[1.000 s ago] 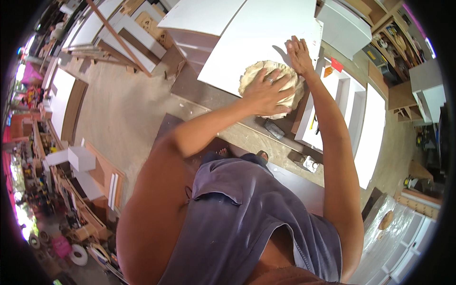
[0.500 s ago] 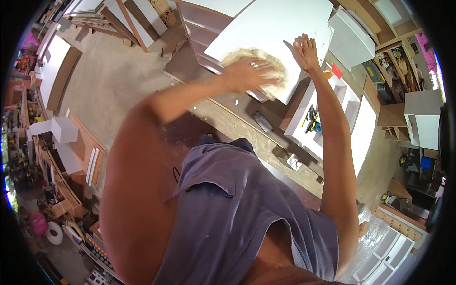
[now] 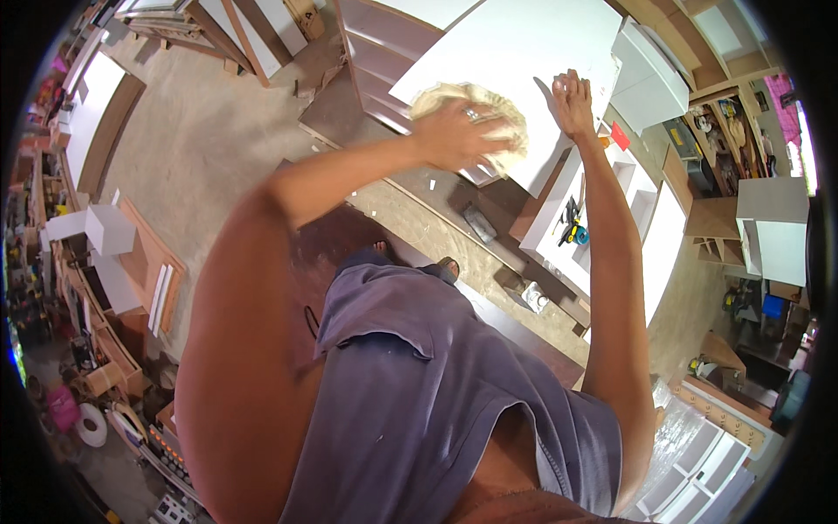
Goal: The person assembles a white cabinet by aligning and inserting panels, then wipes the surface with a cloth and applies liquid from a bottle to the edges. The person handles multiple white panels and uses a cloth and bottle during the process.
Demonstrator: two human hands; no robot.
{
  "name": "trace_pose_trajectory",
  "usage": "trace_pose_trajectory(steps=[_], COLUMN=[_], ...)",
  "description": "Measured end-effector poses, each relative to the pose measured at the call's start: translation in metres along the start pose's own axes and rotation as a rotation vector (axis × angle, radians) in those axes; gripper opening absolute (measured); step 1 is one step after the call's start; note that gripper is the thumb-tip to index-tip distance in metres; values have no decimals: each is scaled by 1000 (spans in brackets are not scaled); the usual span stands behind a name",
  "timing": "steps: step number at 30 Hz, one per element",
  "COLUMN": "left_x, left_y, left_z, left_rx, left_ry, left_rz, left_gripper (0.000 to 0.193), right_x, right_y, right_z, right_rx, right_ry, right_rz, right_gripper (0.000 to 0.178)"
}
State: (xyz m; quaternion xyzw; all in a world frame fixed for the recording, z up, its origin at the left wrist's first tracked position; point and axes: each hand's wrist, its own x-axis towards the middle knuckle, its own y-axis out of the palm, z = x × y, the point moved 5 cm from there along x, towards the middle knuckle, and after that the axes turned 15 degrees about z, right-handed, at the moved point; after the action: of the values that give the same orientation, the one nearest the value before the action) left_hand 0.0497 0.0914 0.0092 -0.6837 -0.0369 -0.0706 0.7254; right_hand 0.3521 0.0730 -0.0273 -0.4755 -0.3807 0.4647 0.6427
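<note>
The left hand [image 3: 456,135] lay spread over a crumpled cream cloth [image 3: 493,99], palm down, its fingers parted and reaching toward the right; it covered the cloth's middle rather than closing around it, and whether any fold was pinched beneath the palm could not be told. The cloth was on the white panel [image 3: 524,57], at the panel's near-left edge, directly under this hand, with a rim of fabric showing on the far side and to the right of the fingers. Its longer axis ran from far left to near right, roughly in line with that edge, so the wide bare stretch of panel was on the cloth's far and right sides, while the near-left side gave onto the drop to the dark brown board [image 3: 428,194] below. The right hand [image 3: 572,103] was well apart from the cloth, to its right and slightly farther off, with bare white surface between them. It held nothing that could be seen: its fingers pointed to the far side and were set close together, near the panel's right edge, with a shadow just to their left. How much of that palm bore on the panel was unclear. The left hand was plainly the nearer one to the cloth, being in contact with it.
</note>
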Motion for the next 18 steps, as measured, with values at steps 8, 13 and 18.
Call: trace_pose_trajectory(steps=[8, 13, 18], left_x=[-8, -142, -163], left_y=[17, 17, 24], left_z=[5, 183, 97], left_rx=[55, 137, -659], left_ry=[37, -583, -1064], left_rz=[-65, 447, -876], left_gripper=[49, 42, 40], right_x=[-2, 7, 18], right_y=[-1, -4, -17], right_z=[0, 4, 41], right_rx=[-60, -33, -14], right_ry=[-45, -133, 169], right_rz=[67, 72, 155], right_gripper=[66, 70, 80])
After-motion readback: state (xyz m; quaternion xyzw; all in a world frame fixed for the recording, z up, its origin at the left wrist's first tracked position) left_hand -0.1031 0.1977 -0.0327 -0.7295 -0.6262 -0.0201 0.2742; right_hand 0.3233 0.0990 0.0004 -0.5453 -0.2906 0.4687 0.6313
